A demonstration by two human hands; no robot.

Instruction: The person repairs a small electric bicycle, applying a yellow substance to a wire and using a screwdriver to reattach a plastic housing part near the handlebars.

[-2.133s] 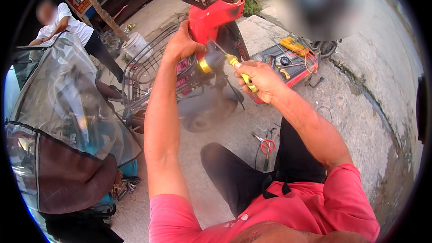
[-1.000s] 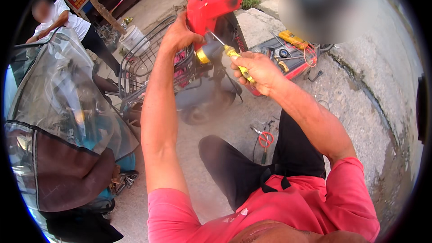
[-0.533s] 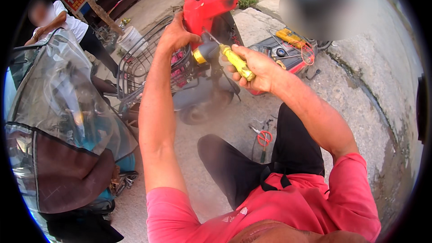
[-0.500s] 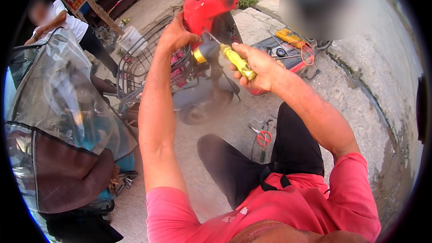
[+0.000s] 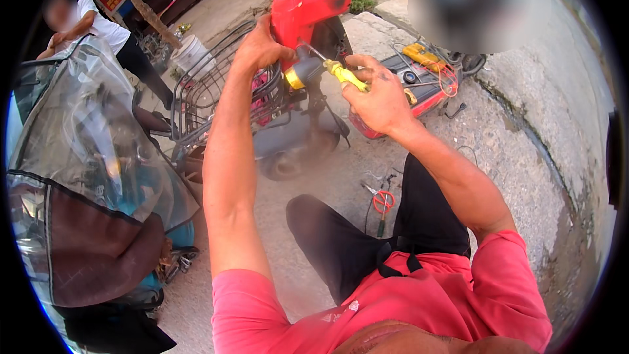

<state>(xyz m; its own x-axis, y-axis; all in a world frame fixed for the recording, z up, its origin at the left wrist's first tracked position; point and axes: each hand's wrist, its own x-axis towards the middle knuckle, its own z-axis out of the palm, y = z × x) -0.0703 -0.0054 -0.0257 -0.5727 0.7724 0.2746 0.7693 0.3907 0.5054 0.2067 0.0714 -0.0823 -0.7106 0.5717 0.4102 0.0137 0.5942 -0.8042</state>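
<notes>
While right hand (image 5: 382, 98) clamps yellow screwdriver (image 5: 344, 75), shaft slanting up-left, left hand (image 5: 260, 50) holding red panel (image 5: 296, 18)

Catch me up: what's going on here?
A person is working on the red housing of a scooter. The left hand grips the housing's side, and the right hand holds a yellow-handled screwdriver, its shaft angled up to the housing's lower part. Whether the tip sits in a screw is too small to tell. Red-handled scissors lie on the ground by the person's legs. Another person in a white shirt is at the left.
</notes>
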